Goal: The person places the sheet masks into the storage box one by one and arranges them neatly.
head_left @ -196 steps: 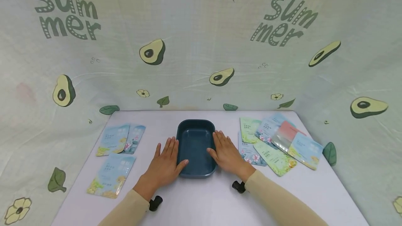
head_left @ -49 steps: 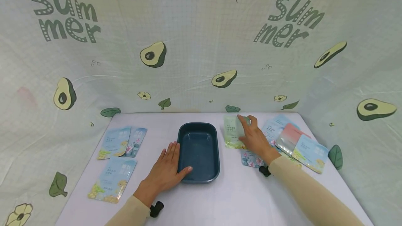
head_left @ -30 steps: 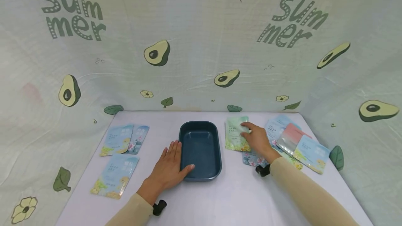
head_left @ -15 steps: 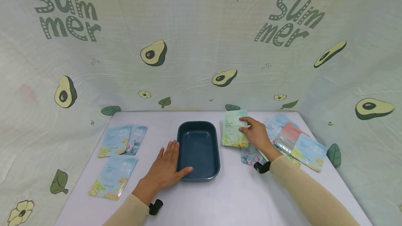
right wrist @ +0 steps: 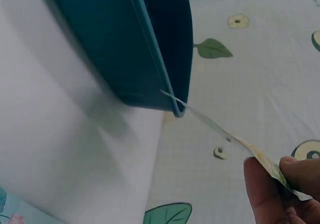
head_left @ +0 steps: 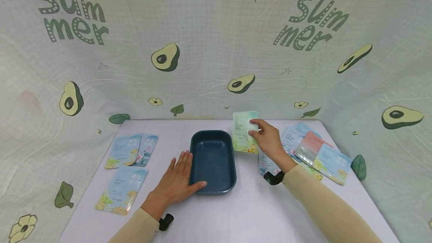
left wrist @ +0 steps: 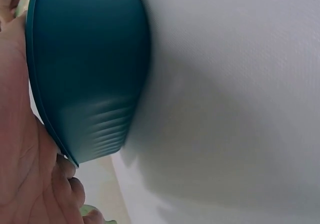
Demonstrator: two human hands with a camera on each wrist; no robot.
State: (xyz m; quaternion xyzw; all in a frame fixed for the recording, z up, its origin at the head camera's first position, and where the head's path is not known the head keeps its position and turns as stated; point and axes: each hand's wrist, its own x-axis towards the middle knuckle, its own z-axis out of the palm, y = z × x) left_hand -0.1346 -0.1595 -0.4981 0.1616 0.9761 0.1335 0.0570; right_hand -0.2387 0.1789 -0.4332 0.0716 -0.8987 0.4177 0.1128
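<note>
A dark blue rectangular tray (head_left: 213,166) stands mid-table, its outer wall (left wrist: 90,59) filling much of the left wrist view. My left hand (head_left: 177,181) rests along the tray's left side, fingers straight and thumb over the rim. Between thumb and fingers, my right hand (head_left: 270,140) pinches the right edge of a light green sheet mask packet (head_left: 243,132). This packet is raised off the table beside the tray's right rim. From the right wrist, the packet (right wrist: 225,134) appears edge-on, its far end overlapping the tray's rim.
Several packets overlap at the right: blue floral ones, a pink and silver one (head_left: 312,147), and a light blue one (head_left: 332,162). On the left lie a blue packet (head_left: 122,188) and two overlapping ones (head_left: 125,149). A patterned cloth (head_left: 202,48) hangs behind the table.
My right hand has gone from the tray's right side to the right-hand pile, picked up the green packet, and brought it up and leftward toward the tray. My left hand has stayed at the tray.
</note>
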